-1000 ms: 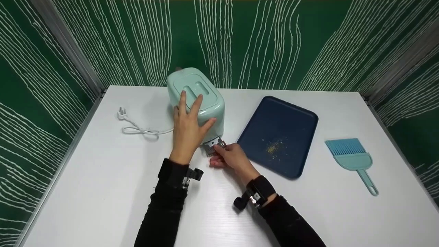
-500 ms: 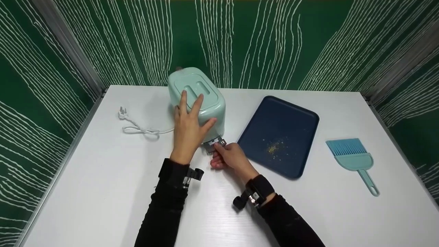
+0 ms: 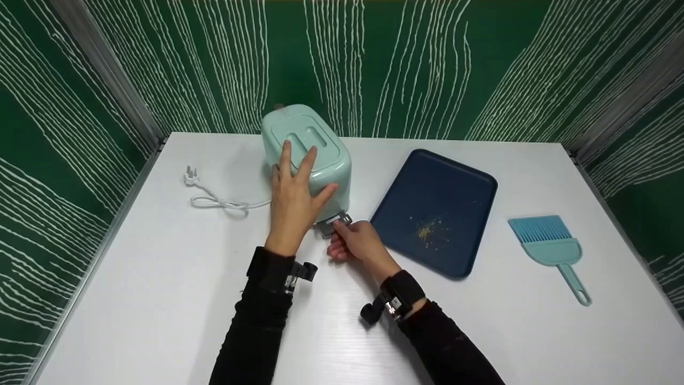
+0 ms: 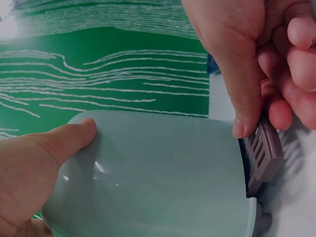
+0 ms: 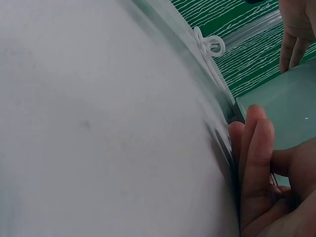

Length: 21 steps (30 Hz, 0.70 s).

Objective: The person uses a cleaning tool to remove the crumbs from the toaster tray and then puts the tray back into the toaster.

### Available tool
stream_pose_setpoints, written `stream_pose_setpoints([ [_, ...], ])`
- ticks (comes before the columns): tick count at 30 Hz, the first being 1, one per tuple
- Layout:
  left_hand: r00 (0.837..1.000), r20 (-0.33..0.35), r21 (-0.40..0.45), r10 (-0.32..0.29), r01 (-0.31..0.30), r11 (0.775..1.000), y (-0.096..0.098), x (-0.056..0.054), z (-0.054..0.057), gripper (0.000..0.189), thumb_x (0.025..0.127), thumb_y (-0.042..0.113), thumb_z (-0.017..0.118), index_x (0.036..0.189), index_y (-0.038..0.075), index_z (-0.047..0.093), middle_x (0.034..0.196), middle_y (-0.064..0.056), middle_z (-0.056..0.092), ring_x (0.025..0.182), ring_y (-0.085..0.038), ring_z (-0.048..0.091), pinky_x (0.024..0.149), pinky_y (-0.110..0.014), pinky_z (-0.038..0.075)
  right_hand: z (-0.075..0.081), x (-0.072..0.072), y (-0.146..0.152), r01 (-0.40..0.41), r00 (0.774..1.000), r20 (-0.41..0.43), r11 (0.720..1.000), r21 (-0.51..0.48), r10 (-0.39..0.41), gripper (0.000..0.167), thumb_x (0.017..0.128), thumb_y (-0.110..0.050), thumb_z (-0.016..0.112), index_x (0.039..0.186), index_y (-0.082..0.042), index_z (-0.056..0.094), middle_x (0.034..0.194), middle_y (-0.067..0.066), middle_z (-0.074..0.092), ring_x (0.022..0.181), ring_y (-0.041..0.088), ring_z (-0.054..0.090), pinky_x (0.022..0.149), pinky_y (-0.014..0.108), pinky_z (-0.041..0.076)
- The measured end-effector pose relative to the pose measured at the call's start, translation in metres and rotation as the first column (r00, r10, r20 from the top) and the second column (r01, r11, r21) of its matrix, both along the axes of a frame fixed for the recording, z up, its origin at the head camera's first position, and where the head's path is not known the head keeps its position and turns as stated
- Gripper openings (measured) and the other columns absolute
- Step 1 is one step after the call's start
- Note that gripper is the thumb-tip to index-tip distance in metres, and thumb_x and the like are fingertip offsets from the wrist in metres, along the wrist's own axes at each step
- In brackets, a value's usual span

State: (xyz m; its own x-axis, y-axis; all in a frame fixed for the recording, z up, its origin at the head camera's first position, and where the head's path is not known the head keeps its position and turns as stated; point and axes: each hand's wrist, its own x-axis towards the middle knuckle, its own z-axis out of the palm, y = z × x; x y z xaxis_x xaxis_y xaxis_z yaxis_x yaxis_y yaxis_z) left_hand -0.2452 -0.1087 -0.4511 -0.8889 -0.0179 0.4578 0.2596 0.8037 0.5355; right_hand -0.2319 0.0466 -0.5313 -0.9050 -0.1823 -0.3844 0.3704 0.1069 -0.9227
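A mint-green toaster (image 3: 335, 179) with a lidded top stands at the back of the table. My left hand (image 3: 291, 208) rests on it with spread, straight fingers, the fingertips on the lid and the thumb on the near end. At the base of that near end, my right hand (image 3: 366, 243) pinches the grey slotted crumb tray (image 4: 266, 155) between thumb and fingers. Most of the crumb tray is hidden inside the toaster, and only its slotted outer end sticks out. In the right wrist view, the fingers (image 5: 259, 148) of the right hand lie low, close to the white tabletop.
A dark blue tray (image 3: 438, 187) with yellowish crumbs (image 3: 426, 230) lies right of the toaster. Farther right is a light-blue hand brush (image 3: 550, 248). A white cord with a plug (image 3: 189, 178) lies to the left. Green walls (image 3: 203, 64) border the table.
The right hand has moved slightly forward, and the crumb tray sits a little deeper in the toaster. The left hand and toaster have stayed nearly still.
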Motion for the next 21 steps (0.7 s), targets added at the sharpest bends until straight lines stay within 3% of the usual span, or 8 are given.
stream_pose_setpoints([
  [13,1.0,0.012,-0.002,0.003,-0.003,1.0,-0.0007,-0.0001,-0.0007,0.081,0.093,0.048,0.082,0.162,0.021,0.05,0.176,-0.025,0.021,0.146,-0.068,0.038,0.115,-0.069,0.047,0.0006,-0.0037,-0.0024,-0.009,1.0,0.012,1.0,0.002,0.009,0.043,0.115,-0.025,0.052,0.089,0.004,0.071,0.064,0.003,0.072,0.053,0.007,0.069,0.051,0.018,0.056],
  [21,1.0,-0.014,-0.015,0.0,0.0,1.0,-0.0015,-0.0006,-0.0009,0.081,0.093,0.048,0.082,0.161,0.019,0.05,0.175,-0.027,0.023,0.144,-0.071,0.038,0.117,-0.071,0.043,0.0023,-0.0055,-0.0039,-0.019,1.0,0.013,0.999,-0.031,0.019,0.042,0.116,-0.023,0.049,0.096,0.008,0.069,0.064,0.002,0.07,0.053,0.006,0.068,0.052,0.018,0.056],
])
